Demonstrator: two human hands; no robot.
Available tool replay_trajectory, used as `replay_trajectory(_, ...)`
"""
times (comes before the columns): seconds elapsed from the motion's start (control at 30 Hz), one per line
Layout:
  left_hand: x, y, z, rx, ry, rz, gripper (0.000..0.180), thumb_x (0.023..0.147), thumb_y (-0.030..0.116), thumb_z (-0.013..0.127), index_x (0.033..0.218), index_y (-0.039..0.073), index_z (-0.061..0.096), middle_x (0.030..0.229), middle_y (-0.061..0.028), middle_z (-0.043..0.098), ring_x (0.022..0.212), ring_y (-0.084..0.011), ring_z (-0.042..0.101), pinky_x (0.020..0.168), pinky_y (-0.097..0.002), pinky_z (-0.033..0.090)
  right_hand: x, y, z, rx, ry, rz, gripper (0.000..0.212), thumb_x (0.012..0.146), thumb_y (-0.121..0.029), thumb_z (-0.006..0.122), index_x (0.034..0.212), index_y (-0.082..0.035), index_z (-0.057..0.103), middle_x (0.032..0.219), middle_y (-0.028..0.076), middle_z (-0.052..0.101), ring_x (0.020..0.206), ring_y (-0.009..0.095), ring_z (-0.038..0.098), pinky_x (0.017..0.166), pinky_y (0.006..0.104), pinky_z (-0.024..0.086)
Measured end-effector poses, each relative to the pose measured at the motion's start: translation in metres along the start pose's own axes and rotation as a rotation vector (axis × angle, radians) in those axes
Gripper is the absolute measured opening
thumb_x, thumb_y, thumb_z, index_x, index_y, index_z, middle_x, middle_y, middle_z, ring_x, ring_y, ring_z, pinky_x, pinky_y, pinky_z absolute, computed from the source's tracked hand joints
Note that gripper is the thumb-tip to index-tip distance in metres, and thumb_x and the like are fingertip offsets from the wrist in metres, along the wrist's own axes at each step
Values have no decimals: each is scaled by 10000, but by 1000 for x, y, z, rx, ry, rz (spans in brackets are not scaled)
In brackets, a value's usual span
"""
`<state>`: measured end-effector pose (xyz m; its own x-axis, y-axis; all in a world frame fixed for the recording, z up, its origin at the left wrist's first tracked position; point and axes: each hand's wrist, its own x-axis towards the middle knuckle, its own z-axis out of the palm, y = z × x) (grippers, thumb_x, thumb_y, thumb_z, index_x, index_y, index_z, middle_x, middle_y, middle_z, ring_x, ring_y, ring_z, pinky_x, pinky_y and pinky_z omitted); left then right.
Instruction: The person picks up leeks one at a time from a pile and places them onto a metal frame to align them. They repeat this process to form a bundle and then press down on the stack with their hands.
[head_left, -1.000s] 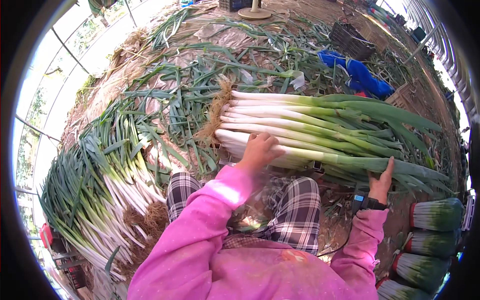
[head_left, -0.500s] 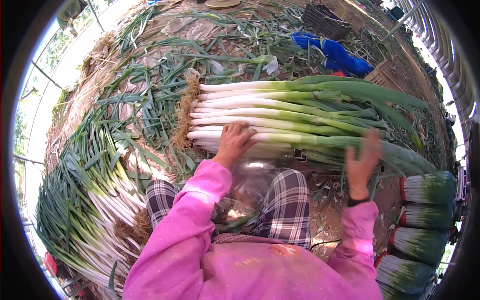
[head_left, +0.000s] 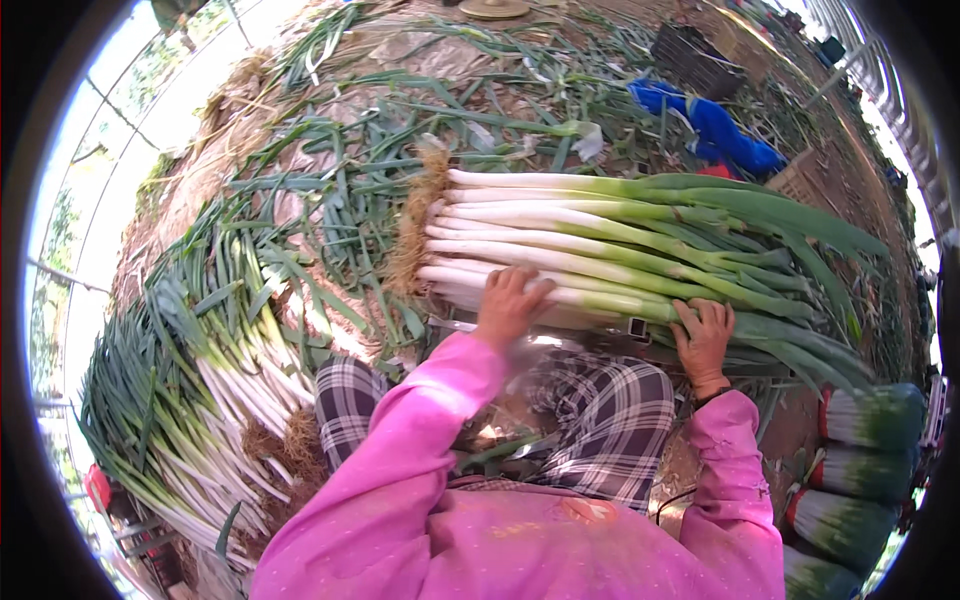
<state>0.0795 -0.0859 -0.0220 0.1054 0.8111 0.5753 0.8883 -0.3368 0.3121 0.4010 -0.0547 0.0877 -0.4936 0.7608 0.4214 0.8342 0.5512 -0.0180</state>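
A row of long green onions [head_left: 560, 215] lies side by side before me, roots to the left and green leaves to the right. At its near edge, my left hand [head_left: 510, 305] is closed over the white part of the nearest stalks, fingers curled on top. Further right, my right hand [head_left: 703, 338] grips the same edge where the stalks turn green. The fingers' undersides and the thumbs are partly hidden. A tangle of pale brown roots [head_left: 410, 235] hangs at the left end of the row.
A big heap of loose green onions [head_left: 190, 400] lies at my left. Several wrapped bundles [head_left: 868, 465] stack at the right. Cut leaves [head_left: 350, 190] litter the ground beyond, with a blue cloth [head_left: 715, 130] and a dark crate [head_left: 695, 60] at the far right.
My right hand has come down from a blurred position above the leaves onto the near stalks. My left hand stays at the white part, slightly lower along the edge. The whole view has shifted.
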Motion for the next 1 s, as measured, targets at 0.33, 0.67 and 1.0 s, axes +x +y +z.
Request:
replay_trajectory(0.33, -5, -9, -58, 51, -22, -229, 353, 810, 341, 633, 1107, 153, 599, 1173, -89, 539, 1116, -281, 494, 1004, -531, 312, 7, -2, 11, -3, 0, -44, 384, 651, -209, 722, 1027, -175, 652, 987, 47, 554, 1016, 267, 488, 999, 518, 300)
replay_trajectory(0.67, -245, -173, -295, 220, 463, -1055, 213, 816, 221, 564, 948, 72, 639, 865, -158, 621, 825, -365, 590, 730, -418, 480, -18, 57, 24, -169, -19, -166, 406, 784, -290, 622, 1149, -111, 623, 1108, 130, 555, 1073, 327, 483, 984, 495, 309)
replay_trajectory(1.0, -423, -293, -293, 412, 366, -1801, 352, 810, 196, 542, 1074, -37, 560, 1030, -280, 597, 990, -438, 559, 858, -476, 442, -18, 72, 24, -202, -136, -111, 443, 748, -193, 651, 1173, -78, 597, 1133, 154, 543, 1088, 336, 477, 975, 468, 330)
